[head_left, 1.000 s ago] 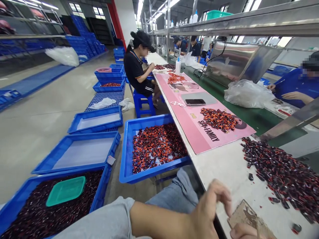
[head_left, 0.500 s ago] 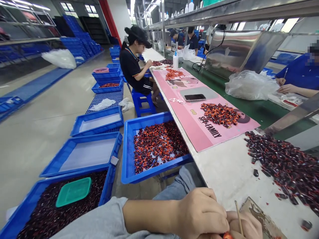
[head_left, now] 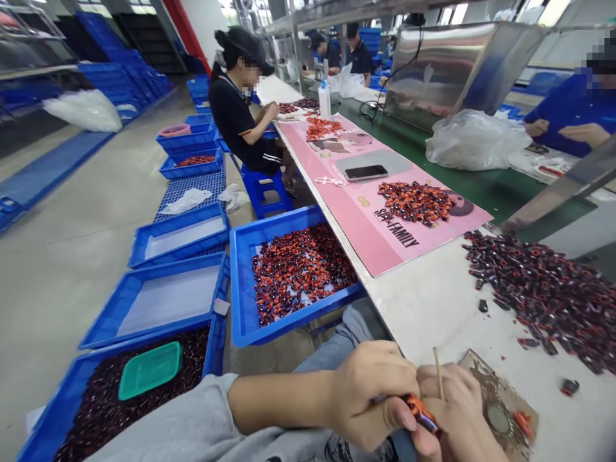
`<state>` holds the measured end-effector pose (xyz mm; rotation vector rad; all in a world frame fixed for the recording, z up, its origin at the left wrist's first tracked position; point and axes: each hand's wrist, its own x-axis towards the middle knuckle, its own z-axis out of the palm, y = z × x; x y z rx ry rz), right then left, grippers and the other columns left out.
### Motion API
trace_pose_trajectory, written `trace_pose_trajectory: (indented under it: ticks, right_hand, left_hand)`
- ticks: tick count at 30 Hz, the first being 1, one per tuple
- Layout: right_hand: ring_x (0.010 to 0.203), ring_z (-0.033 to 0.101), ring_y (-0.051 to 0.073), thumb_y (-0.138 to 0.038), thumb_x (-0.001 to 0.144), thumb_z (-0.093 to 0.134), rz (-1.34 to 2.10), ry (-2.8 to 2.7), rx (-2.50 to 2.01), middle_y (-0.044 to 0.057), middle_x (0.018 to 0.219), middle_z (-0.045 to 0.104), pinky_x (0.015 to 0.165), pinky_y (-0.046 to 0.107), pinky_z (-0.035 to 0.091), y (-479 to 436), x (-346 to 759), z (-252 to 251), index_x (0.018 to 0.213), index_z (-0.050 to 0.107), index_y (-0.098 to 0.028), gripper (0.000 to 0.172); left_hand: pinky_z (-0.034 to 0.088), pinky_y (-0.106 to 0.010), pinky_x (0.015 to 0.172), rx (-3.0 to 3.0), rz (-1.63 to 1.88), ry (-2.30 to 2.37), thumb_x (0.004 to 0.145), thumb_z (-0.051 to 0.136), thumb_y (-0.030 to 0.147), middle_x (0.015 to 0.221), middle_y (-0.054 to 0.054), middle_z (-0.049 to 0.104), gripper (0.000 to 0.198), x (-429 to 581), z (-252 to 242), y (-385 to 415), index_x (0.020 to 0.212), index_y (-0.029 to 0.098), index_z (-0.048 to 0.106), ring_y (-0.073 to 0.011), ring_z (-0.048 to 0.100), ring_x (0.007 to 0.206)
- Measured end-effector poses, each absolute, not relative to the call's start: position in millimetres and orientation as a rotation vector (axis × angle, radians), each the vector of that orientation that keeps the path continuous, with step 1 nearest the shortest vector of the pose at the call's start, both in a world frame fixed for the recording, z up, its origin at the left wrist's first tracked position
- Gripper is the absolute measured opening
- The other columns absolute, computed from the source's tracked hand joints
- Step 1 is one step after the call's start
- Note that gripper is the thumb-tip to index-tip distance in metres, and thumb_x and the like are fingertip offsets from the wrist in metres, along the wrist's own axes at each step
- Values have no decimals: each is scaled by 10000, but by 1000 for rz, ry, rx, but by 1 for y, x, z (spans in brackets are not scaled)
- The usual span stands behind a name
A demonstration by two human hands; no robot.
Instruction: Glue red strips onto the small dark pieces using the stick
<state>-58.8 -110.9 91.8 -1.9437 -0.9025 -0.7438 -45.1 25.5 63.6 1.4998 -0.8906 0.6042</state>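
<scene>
My left hand is closed in a pinch on a small dark and orange part at the near edge of the white table. My right hand is closed too, touching that part and holding a thin wooden stick that points up. Just right of the hands lies a stained brown card. A heap of dark and red parts covers the table further right, with a few strays near it.
A blue tray of orange and dark parts stands left of my knee, more blue trays beside it, one with a green scoop. A pink mat carries a phone and a parts pile. Seated people work ahead and at right.
My hands came together at the table edge: the left closed from a loose reach onto a small part, and the stick appeared in the right. The view tilted down.
</scene>
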Motion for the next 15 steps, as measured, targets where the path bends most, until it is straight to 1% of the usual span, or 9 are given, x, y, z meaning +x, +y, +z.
trace_pose_trajectory:
  ticks: [4, 8, 12, 15]
  right_hand:
    - [655, 575, 139, -419, 1066, 493, -623, -897, -1905, -14, 703, 525, 744, 358, 435, -112, -69, 97, 802, 533, -194, 349]
    - [677, 580, 135, -427, 1065, 492, -602, -857, -1893, -12, 715, 529, 747, 349, 446, -120, -69, 99, 783, 536, -187, 373]
    - [683, 573, 134, -395, 1076, 464, -565, -860, -1890, -5, 722, 521, 734, 341, 437, -125, -67, 99, 799, 530, -180, 357]
    - [660, 561, 128, -416, 1070, 476, -593, -832, -1883, -15, 708, 507, 725, 341, 435, -127, -66, 99, 795, 539, -181, 368]
  left_hand:
    - [386, -269, 570, 1480, 439, -853, 1071, 324, 543, 558, 35, 448, 468, -54, 74, 28, 739, 223, 408, -110, 424, 497]
    - [380, -261, 558, 1457, 369, -832, 1074, 363, 490, 567, 20, 454, 457, -58, 79, 27, 719, 211, 438, -118, 418, 526]
    - [364, -247, 532, 1468, 277, -808, 1077, 365, 440, 550, 22, 420, 458, -60, 86, 24, 690, 205, 428, -108, 408, 522]
    - [335, -239, 498, 1476, 131, -712, 1070, 349, 491, 545, 25, 393, 511, -62, 90, 21, 649, 205, 397, -96, 400, 500]
